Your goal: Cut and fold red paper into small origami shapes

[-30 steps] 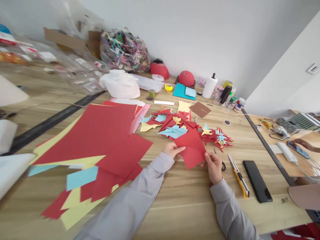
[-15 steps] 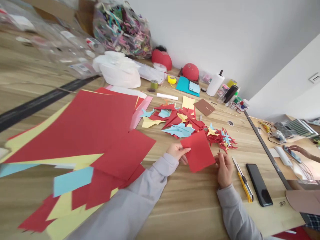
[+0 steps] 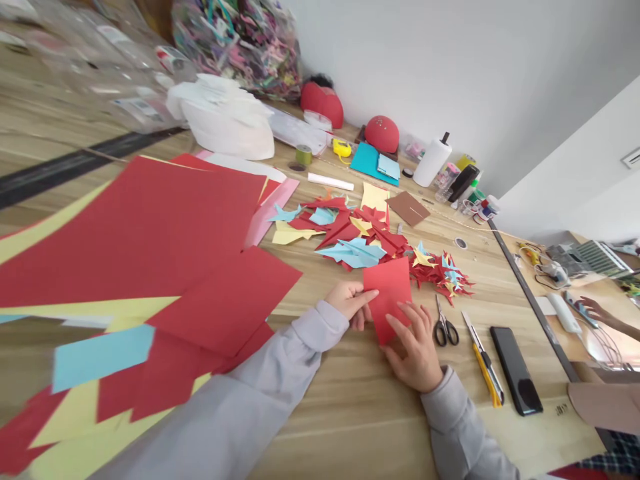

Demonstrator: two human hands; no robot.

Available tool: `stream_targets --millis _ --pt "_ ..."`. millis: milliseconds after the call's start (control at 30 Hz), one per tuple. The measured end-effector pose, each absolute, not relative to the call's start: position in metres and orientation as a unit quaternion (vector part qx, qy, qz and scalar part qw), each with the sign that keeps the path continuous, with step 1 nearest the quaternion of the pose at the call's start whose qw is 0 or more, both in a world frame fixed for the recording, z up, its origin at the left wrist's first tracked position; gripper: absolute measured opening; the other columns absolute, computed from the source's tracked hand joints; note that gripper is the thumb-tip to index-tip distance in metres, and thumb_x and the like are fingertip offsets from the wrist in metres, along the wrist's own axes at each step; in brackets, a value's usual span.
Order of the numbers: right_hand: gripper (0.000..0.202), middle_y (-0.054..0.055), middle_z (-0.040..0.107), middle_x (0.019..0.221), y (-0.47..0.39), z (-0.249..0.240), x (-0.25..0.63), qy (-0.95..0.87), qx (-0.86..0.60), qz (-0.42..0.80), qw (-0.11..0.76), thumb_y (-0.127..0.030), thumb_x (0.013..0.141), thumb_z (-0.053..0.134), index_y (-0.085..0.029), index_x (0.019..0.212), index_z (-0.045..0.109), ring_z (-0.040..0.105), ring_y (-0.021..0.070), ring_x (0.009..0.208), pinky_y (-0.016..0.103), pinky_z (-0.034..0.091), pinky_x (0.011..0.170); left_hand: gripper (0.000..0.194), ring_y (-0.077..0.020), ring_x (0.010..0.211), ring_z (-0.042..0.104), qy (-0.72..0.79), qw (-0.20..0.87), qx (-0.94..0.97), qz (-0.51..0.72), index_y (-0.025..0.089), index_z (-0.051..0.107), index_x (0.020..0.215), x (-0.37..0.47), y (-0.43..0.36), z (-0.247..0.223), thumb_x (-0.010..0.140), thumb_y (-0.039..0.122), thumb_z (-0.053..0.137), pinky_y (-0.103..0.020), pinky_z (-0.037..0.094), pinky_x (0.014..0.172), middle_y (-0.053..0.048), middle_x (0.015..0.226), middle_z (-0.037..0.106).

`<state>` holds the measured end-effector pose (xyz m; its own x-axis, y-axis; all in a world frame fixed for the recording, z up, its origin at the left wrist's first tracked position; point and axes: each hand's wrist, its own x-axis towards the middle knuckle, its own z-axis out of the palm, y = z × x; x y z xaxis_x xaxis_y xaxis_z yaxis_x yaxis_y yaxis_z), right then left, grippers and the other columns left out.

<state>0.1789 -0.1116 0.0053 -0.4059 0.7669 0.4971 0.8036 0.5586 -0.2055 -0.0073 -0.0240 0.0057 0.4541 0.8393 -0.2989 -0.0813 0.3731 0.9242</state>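
Observation:
A red sheet of paper [image 3: 389,280] is held up over the table between my hands. My left hand [image 3: 350,303] is closed on its left edge, thumb on the near face and fingers behind. My right hand [image 3: 415,347] is on the lower right part, fingertips bent over the face and thumb at the bottom edge. The paper looks narrow; whether it is folded or only turned, I cannot tell. Right of my right hand lie black-handled scissors [image 3: 445,330] and a yellow utility knife [image 3: 485,363]. Behind the sheet is a pile of folded paper planes [image 3: 350,233].
Large red sheets [image 3: 165,233] and smaller coloured pieces cover the left. Small folded paper shapes [image 3: 445,270] form a heap beyond my right hand. A black phone [image 3: 516,370] lies at right. Tape, a white roll [image 3: 433,161] and jars line the wall. Another person's hand [image 3: 595,310] shows far right.
My right hand has moved left from the scissors onto the red paper, uncovering the scissors. The paper shows narrower than before. My left hand keeps its hold.

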Motion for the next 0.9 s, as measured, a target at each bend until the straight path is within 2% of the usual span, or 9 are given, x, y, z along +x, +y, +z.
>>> stream_targets --millis 133,200,267,333,433,567,667,800,900 --pt "0.047 0.006 0.064 0.115 -0.107 0.000 0.183 -0.826 -0.453 -0.015 0.335 -0.005 0.083 0.050 -0.033 0.119 0.060 0.055 0.0234 0.113 0.048 0.041 0.099 0.054 -0.0153 0.037 0.057 0.394 0.705 0.497 0.319 0.012 0.056 0.089 -0.003 -0.026 -0.005 0.061 0.055 0.069 -0.022 0.040 0.033 -0.004 0.052 0.064" --pt "0.045 0.005 0.067 0.109 -0.105 -0.001 0.187 -0.806 -0.456 0.006 0.378 -0.004 0.084 0.047 -0.033 0.116 0.063 0.057 0.0222 0.110 0.045 0.045 0.094 0.057 -0.0163 0.045 0.060 0.394 0.657 0.511 0.389 0.010 0.056 0.102 -0.004 -0.026 -0.010 0.064 0.051 0.067 -0.024 0.045 0.040 -0.007 0.064 0.067" --pt "0.042 0.006 0.068 0.107 -0.103 0.000 0.189 -0.786 -0.462 0.019 0.409 -0.006 0.085 0.048 -0.031 0.113 0.065 0.057 0.0222 0.109 0.044 0.047 0.093 0.061 -0.0187 0.069 0.067 0.389 0.571 0.528 0.494 0.013 0.050 0.119 -0.007 -0.025 -0.012 0.066 0.040 0.064 -0.029 0.053 0.057 -0.012 0.094 0.069" --pt "0.038 0.006 0.069 0.105 -0.103 0.002 0.188 -0.776 -0.464 0.035 0.426 -0.007 0.085 0.047 -0.030 0.108 0.068 0.058 0.0221 0.108 0.044 0.048 0.093 0.062 -0.0240 0.099 0.062 0.380 0.457 0.595 0.542 0.015 0.048 0.125 -0.013 -0.024 -0.010 0.064 0.026 0.058 -0.036 0.054 0.080 -0.015 0.118 0.059" --pt "0.034 0.007 0.069 0.104 -0.104 0.004 0.186 -0.769 -0.457 0.084 0.440 -0.007 0.083 0.047 -0.027 0.099 0.070 0.060 0.0218 0.106 0.043 0.048 0.093 0.057 -0.0270 0.119 0.050 0.368 0.285 0.720 0.516 0.018 0.059 0.115 -0.024 -0.027 -0.007 0.058 0.012 0.050 -0.045 0.041 0.101 -0.012 0.125 0.054" --pt "0.029 0.008 0.068 0.102 -0.103 0.004 0.187 -0.745 -0.454 0.160 0.462 -0.006 0.075 0.050 -0.023 0.090 0.068 0.062 0.0216 0.102 0.041 0.050 0.090 0.036 -0.0260 0.113 0.053 0.345 0.186 0.810 0.436 0.021 0.068 0.085 -0.035 -0.035 -0.008 0.058 0.008 0.049 -0.045 0.039 0.100 -0.008 0.117 0.062" --pt "0.027 0.007 0.068 0.099 -0.101 0.003 0.190 -0.730 -0.467 0.195 0.459 -0.005 0.069 0.051 -0.022 0.083 0.066 0.063 0.0212 0.098 0.039 0.050 0.089 0.018 -0.0215 0.095 0.061 0.324 0.196 0.835 0.399 0.021 0.060 0.067 -0.038 -0.042 -0.010 0.061 0.008 0.049 -0.043 0.041 0.097 -0.005 0.098 0.070" --pt "0.025 0.007 0.066 0.102 -0.102 0.002 0.191 -0.754 -0.502 0.149 0.397 -0.005 0.066 0.052 -0.022 0.078 0.066 0.058 0.0237 0.104 0.044 0.043 0.095 0.014 -0.0175 0.074 0.063 0.333 0.220 0.833 0.384 0.021 0.054 0.065 -0.037 -0.050 -0.008 0.060 0.010 0.047 -0.040 0.043 0.091 -0.003 0.081 0.071" --pt "0.015 0.006 0.066 0.103 -0.103 0.002 0.189 -0.777 -0.526 0.084 0.336 -0.013 0.071 0.061 -0.024 0.079 0.067 0.054 0.0261 0.109 0.051 0.031 0.103 0.014 -0.0170 0.067 0.061 0.344 0.212 0.829 0.387 0.021 0.054 0.067 -0.036 -0.055 -0.008 0.061 0.011 0.046 -0.036 0.045 0.080 -0.002 0.072 0.069"
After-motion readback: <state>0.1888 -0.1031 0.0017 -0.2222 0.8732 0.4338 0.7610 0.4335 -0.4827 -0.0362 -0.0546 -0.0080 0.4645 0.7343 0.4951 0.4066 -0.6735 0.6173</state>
